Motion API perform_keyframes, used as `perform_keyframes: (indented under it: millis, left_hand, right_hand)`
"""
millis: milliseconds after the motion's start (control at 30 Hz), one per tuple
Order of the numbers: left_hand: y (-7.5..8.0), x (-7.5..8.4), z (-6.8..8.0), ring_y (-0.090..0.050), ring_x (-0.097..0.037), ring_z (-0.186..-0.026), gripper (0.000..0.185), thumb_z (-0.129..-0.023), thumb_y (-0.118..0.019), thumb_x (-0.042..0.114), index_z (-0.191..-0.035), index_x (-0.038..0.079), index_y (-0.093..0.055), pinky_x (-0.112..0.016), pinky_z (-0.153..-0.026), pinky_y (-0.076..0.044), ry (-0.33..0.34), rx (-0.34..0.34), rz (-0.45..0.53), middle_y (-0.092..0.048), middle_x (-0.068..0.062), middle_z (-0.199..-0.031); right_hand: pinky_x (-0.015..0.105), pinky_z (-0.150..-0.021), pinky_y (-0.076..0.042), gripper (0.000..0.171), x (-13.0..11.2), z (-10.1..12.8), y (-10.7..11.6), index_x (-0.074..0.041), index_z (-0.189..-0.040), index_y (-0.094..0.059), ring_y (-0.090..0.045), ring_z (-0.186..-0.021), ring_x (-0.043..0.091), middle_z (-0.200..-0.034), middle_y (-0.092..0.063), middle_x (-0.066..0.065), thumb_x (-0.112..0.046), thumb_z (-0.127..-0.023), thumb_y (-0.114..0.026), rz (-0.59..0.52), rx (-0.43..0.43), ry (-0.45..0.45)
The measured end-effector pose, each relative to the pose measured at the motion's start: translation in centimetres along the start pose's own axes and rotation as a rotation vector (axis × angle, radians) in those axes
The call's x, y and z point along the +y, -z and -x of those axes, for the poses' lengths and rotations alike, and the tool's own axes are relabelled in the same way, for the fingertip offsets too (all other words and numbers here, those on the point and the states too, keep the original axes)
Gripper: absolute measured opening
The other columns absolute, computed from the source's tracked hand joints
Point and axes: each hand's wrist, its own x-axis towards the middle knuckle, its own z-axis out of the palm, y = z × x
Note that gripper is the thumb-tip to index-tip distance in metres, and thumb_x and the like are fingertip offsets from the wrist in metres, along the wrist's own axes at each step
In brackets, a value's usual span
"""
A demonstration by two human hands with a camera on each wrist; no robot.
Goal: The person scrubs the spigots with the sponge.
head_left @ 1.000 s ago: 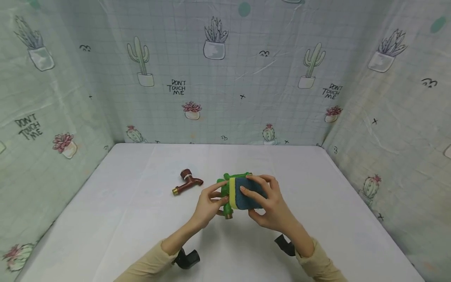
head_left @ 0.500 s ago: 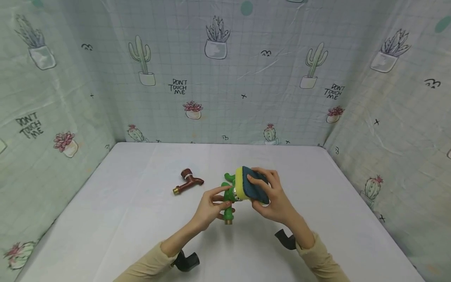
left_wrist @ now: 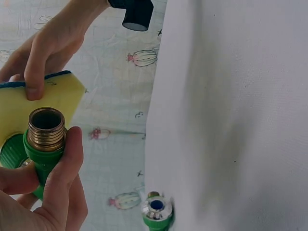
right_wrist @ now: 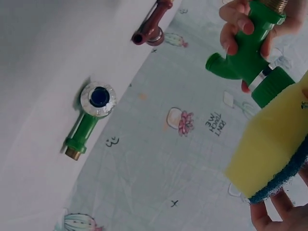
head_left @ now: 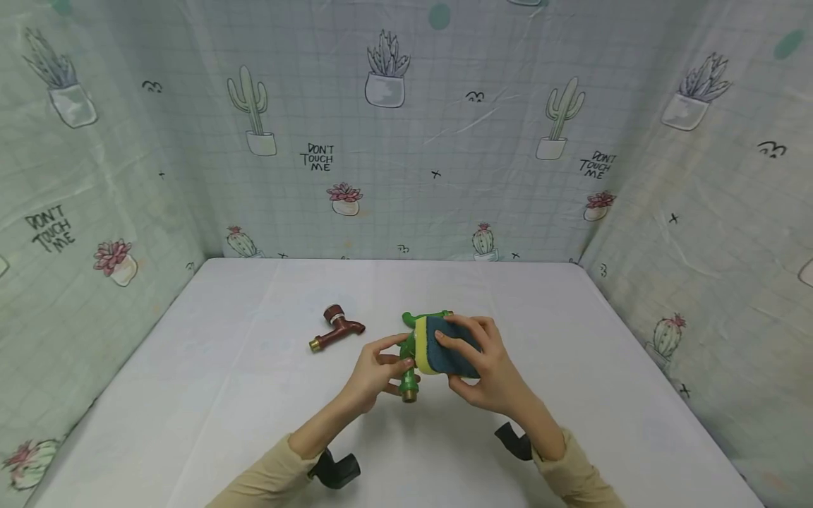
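Hands (head_left: 368, 377) (head_left: 490, 375) grip a green, brass-threaded tap (right_wrist: 250, 54) and a yellow, blue-backed sponge (right_wrist: 269, 144)

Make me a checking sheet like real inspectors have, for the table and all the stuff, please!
Surface: white table, with two taps lying on it.
Job things: green tap, held; yellow-and-blue sponge, its yellow side against that tap's knob.
Clutter: second green tap and brown tap, both lying beyond the hands.
Left hand: holds the first green tap.
Right hand: grips the sponge.
Cables: nothing seen.
Surroundings: pale backdrop with potted plants and "DON'T TOUCH ME" printed on it, creased in places.
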Motion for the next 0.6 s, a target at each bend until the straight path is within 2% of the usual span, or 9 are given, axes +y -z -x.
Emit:
perform_keyframes:
  millis: [167,333,500,600]
  left_hand:
    - [0.2,0.1,0.2,-0.067,-0.024,-0.073,0.045,-0.085,-0.053,-0.001,-0.130,0.002,-0.043,-0.040,-0.057,-0.055,-0.004,-0.055,-0.037,-0.059,-0.033,-0.101]
    - [0.2,0.0,0.5,-0.067,-0.024,-0.072,0.045,-0.085,-0.053,-0.001,-0.129,0.003,-0.044,-0.041,-0.057,-0.055,0.001,-0.072,-0.043,-0.058,-0.033,-0.101]
    - [0.4,0.0,0.6,-0.067,-0.026,-0.077,0.046,-0.087,-0.052,0.001,-0.131,0.003,-0.041,-0.041,-0.060,-0.055,0.019,-0.097,0.002,-0.057,-0.034,-0.107]
    - [0.8,0.1,0.7,-0.067,-0.028,-0.083,0.048,-0.088,-0.051,0.004,-0.134,0.005,-0.037,-0.039,-0.062,-0.055,0.031,-0.099,0.031,-0.055,-0.033,-0.112]
  right_hand:
    - [0.045,-0.079,-0.045,0.059,1.0,0.2,-0.1,-0.017,-0.122,-0.053,-0.036,-0.107,0.024,-0.129,-0.042,0.012,-0.013,-0.065,-0.067,-0.015,-0.001,-0.061]
    - [0.046,-0.078,-0.047,0.060,2.0,0.4,-0.4,-0.015,-0.122,-0.052,-0.037,-0.106,0.025,-0.128,-0.043,0.013,-0.009,-0.064,-0.069,-0.029,0.019,-0.103]
    - [0.048,-0.076,-0.048,0.064,2.5,0.5,-0.2,-0.013,-0.121,-0.053,-0.037,-0.105,0.028,-0.127,-0.043,0.014,-0.006,-0.061,-0.074,-0.023,0.062,-0.150]
    - [0.049,-0.077,-0.048,0.064,2.5,0.6,0.1,-0.014,-0.122,-0.052,-0.037,-0.107,0.027,-0.127,-0.043,0.013,-0.008,-0.062,-0.074,-0.011,0.049,-0.179]
